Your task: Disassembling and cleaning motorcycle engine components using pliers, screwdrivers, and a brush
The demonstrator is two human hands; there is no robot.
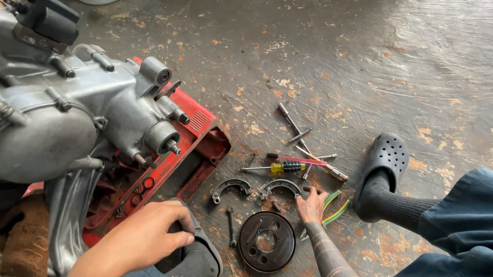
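You are sitting on the concrete floor (374,45) with your legs apart, so the parts are lying between your feet within easy reach. Your left hand (145,237) is resting curled over your left foot, fingers bent, gripping no tool. Your right hand (312,206) is reaching down with fingers spread, fingertips touching the floor right by the nearer brake shoe (279,186); I cannot tell whether it is pinching anything. Just beside that hand the round brake drum (266,242) is lying flat, hollow side up, with nothing loose showing inside it. A dark bolt (231,226) is lying to its left, and a second brake shoe (231,187) a little beyond. Further out, a yellow-handled screwdriver (279,168) and a T-handle wrench (293,125) are lying together. The engine case (65,111) is sitting propped on a red stand (198,154) toward the floor's left edge, axle stub facing you.
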